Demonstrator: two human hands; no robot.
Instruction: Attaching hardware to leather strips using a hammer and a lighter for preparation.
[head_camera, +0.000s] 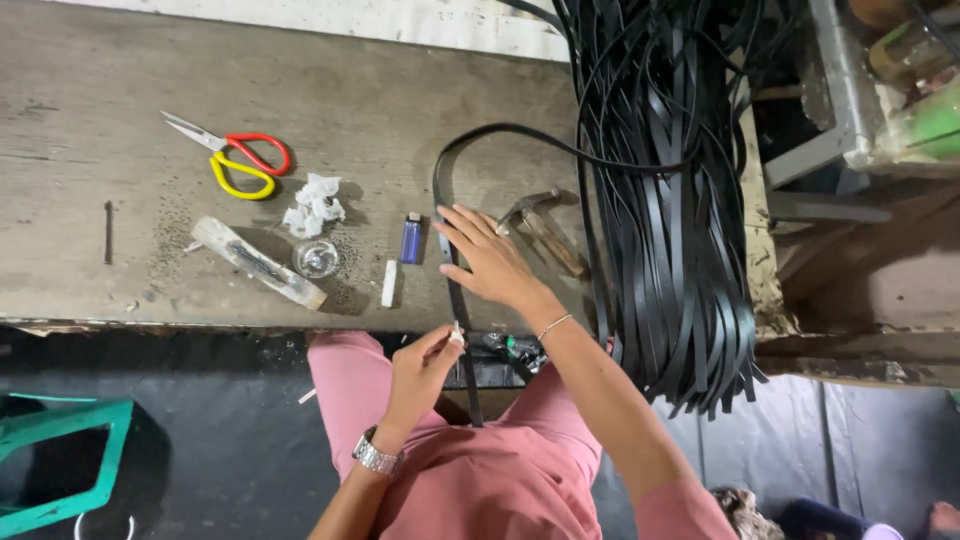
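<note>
The right hand (490, 262) lies flat on the worn wooden surface (90, 130), fingers (455, 222) spread apart and pressing down a black strap (459, 300). That strap runs from the surface edge at 6 o'clock up under the palm, curves round at 12 o'clock of the hand and joins the big bundle of black straps (670, 200) hanging over the surface at 3 o'clock. The left hand (425, 365) is just below the surface edge, at 7 o'clock of the right hand, its fingers pinched together on a small white piece (457, 334) held right against the strap. A silver watch (376, 456) sits on the left wrist and a thin bracelet (553, 325) on the right.

Just beside the right hand at 2 o'clock lies a hammer (540, 225). At 9 o'clock of that hand stand a blue lighter (411, 238) and a short white stick (389, 283), then a small glass dish (316, 259), crumpled white paper (315, 203) and a long pale block (258, 262). Scissors (240, 158) with red and yellow handles lie further off at 10 o'clock. A green stool (60, 460) is on the floor at 8 o'clock.
</note>
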